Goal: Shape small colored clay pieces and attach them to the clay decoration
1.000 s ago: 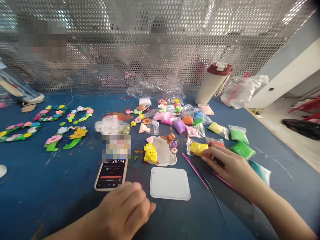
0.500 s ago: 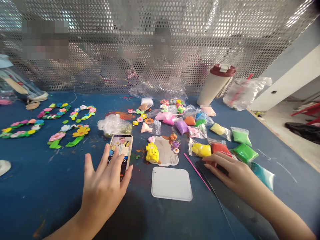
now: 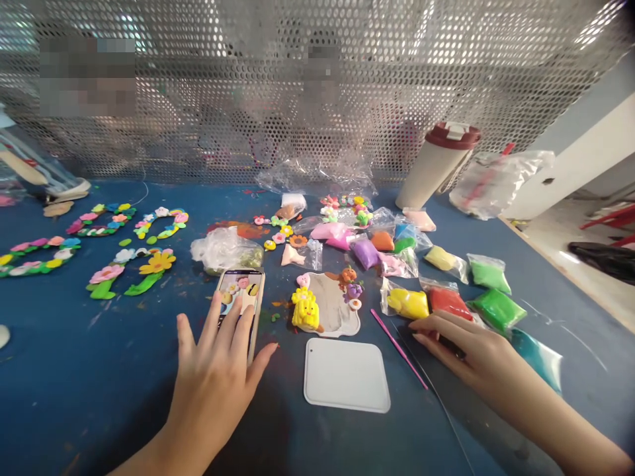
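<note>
Left hand (image 3: 213, 377): fingers spread over phone (image 3: 254, 314); stray tap could change picture on screen. Right hand (image 3: 471, 350): fingertips bunched near yellow clay packet (image 3: 407, 303), grip unclear (palm hides dark something). Decorated plaque (image 3: 330, 304) lies between hands, behind white board (image 3: 346, 375); careless sideways sweep could dent yellow clay figure (image 3: 306, 311), likely soft. Low right wrist might snag thin wire (image 3: 446, 410).

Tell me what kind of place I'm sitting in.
Probably a craft table in a workshop or classroom: there are packets of colored clay, like the red packet, flower-decorated clay rings such as the leftmost ring, and a paint-stained blue tabletop.
</note>
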